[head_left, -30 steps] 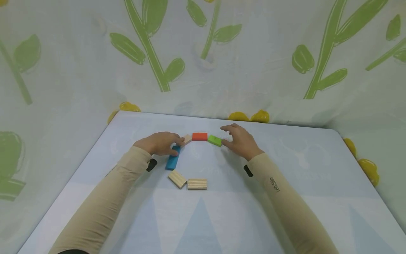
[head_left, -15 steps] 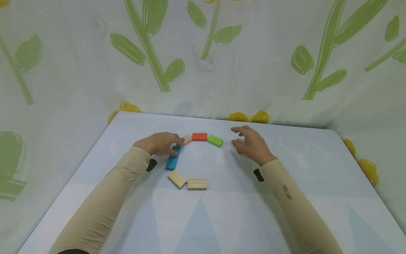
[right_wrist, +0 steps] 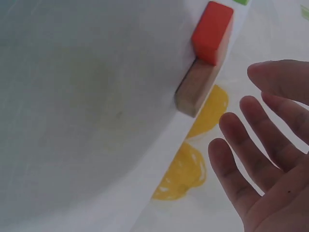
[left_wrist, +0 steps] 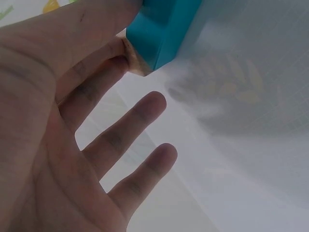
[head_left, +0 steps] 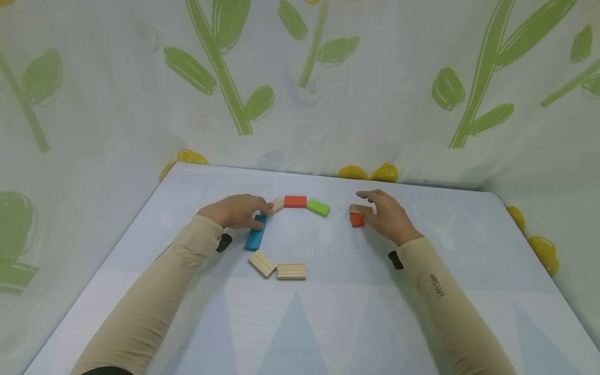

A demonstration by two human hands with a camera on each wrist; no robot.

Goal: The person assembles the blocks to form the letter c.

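In the head view, my left hand (head_left: 233, 211) touches two flat wooden blocks. Its thumb lies on the blue block (head_left: 253, 238), while the fingertips reach a plain block (head_left: 278, 205); the left wrist view shows the other fingers spread. Over at the right, my right hand (head_left: 388, 217) hovers by a plain block (head_left: 358, 209) and a red block (head_left: 357, 221) set against it. Spread fingers and thumb hold nothing in the right wrist view, with those red (right_wrist: 212, 31) and plain (right_wrist: 197, 89) blocks beyond the fingertips.
From the plain block the curve continues with a red block (head_left: 295, 202) and a green block (head_left: 319, 208). Below the blue one lie a slanted grooved block (head_left: 262, 264) and a level grooved block (head_left: 291, 271). A printed cloth wall (head_left: 375, 120) rises behind the table (head_left: 422, 312).
My right hand has drawn right, away from the green block, and the plain and red blocks it covered now show. The left hand stays on the blue and plain blocks.
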